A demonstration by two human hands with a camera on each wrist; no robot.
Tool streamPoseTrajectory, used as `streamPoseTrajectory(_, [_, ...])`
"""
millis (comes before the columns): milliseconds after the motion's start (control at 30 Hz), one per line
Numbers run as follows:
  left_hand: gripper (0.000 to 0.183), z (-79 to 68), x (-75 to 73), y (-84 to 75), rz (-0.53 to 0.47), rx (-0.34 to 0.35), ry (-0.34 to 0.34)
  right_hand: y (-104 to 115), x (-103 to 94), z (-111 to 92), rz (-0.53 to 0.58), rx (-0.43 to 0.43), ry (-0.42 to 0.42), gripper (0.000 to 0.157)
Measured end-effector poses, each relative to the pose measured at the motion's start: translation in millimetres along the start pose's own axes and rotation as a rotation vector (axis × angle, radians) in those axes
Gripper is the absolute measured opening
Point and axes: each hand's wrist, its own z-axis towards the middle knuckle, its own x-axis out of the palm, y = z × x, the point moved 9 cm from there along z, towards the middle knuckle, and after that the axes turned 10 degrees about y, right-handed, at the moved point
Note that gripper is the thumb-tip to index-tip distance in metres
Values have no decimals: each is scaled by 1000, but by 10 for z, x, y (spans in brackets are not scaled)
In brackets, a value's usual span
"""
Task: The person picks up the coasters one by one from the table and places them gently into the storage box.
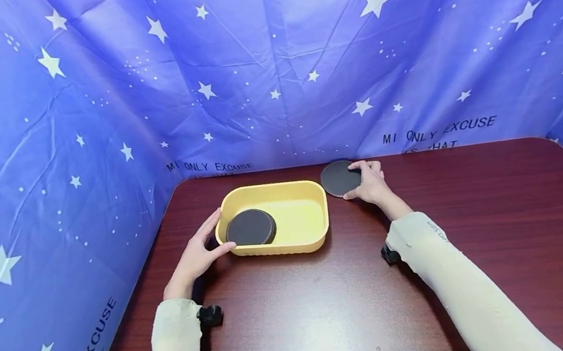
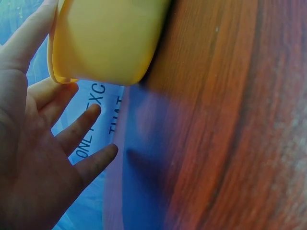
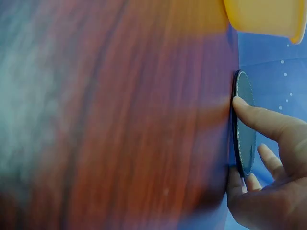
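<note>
My left hand (image 1: 197, 257) is at the left end of a yellow rectangular plastic bin (image 1: 291, 248), thumb on the front rim and a finger at the back-left rim. In the left wrist view, its other fingers spread beside the bin's wall. Inside the bin, at the left, lies a thick round black piece (image 1: 251, 227), like stacked coasters. My right hand (image 1: 370, 183) holds a round black coaster (image 1: 339, 179) by its right edge, thumb in front and fingers behind. Pale stitching rings this coaster (image 3: 245, 120) in the right wrist view. It lies close over the table, just right of the bin.
Both stand on a dark red wood-grain table (image 1: 507, 229). A blue star-patterned cloth (image 1: 278, 69) hangs behind the table and along its left side. Each sleeve carries a small black camera mount (image 1: 210, 316) at the wrist.
</note>
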Motion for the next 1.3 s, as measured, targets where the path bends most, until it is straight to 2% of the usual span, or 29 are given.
streamPoseTrajectory(233, [81,0,6,-12,-1,-1,0,-140,-146,-81,51,49,-62,82])
streamPoseTrajectory(533, [82,-23,4,-3,-8,-3,1,-313,-240,-213,285,103,-127,75])
streamPoseTrajectory(733, [81,-22,5,-17,-8,5,-3,-342,-248,-288,529,76,-109,78])
streamPoseTrajectory(967, [81,-15,2,-12,0,5,-1,-340,-221,-368,724,41,-78,79])
streamPoseTrajectory(1133, [81,8,-5,22,-5,7,-2,-333,-206,-385,811,0,-44,76])
streamPoseTrajectory(1300, [84,92,19,237,-20,5,-3,-341,-208,-402,845,-13,-23,73])
